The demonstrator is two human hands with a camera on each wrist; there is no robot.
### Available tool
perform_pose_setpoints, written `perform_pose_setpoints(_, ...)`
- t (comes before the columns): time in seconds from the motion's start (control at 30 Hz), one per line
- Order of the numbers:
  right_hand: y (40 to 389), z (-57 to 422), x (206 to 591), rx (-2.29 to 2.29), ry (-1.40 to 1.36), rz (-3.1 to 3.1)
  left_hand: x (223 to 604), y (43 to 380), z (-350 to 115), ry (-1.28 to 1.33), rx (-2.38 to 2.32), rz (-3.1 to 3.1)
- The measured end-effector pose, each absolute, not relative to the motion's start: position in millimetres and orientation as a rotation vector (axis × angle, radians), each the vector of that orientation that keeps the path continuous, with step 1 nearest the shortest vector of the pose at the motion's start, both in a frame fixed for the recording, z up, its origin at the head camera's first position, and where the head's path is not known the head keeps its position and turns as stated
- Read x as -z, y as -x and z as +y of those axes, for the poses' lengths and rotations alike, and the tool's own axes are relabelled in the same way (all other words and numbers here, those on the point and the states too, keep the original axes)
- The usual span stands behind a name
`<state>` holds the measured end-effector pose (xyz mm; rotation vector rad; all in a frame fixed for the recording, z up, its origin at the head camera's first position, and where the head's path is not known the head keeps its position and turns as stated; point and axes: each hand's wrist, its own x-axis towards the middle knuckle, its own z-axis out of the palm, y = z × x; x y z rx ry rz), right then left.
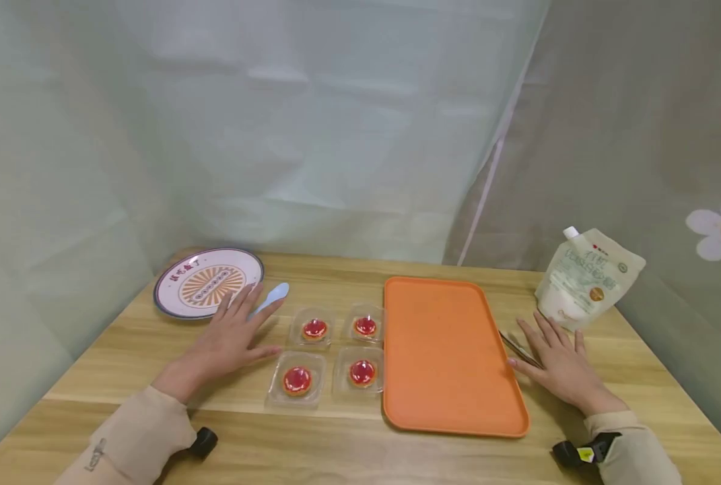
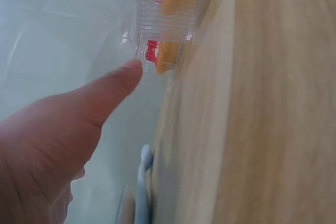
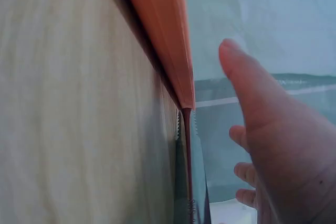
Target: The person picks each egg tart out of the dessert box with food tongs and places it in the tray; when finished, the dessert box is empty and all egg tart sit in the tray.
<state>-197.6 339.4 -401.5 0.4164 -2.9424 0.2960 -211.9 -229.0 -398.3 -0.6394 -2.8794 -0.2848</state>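
Note:
With fingers spread, my left hand (image 1: pixel 229 340) is held out beside a light-blue spoon (image 1: pixel 278 292), its fingertips overlapping the rim of a patterned plate (image 1: pixel 172 296) in the head view. In the left wrist view its thumb points toward the clear plastic boxes (image 2: pixel 163 24) with red-topped tarts. My right hand (image 1: pixel 560 369), fingers also extended, is beside metal tongs (image 1: pixel 518 345) that lie along the right edge of an orange tray (image 1: pixel 448 350). Serrated edges of the tongs (image 3: pixel 197 166) show in the right wrist view. Neither hand holds anything.
Several boxed tarts (image 1: pixel 297 380) stand in two rows left of the tray. A white-and-green spouted pouch (image 1: pixel 590 276) stands at the back right, just beyond the right fingertips. Pale cloth (image 1: pixel 336 135) hangs behind the wooden table (image 1: pixel 275 444).

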Motion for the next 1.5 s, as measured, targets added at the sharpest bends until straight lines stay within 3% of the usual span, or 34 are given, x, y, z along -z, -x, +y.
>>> perform_pose_setpoints(0.6,194,323,381,-0.227,-0.475,-2.919,379,204,-226,0.641,0.235,-2.878)
perform_pose_setpoints(1.33,164,256,324,-0.297,-0.838,-2.844,367,194,-223,0.744,0.851,-2.728)
perform_pose_setpoints(1.5,160,238,319,-0.281,-0.927,-2.797,367,190,-223,0.877,0.891,-2.676)
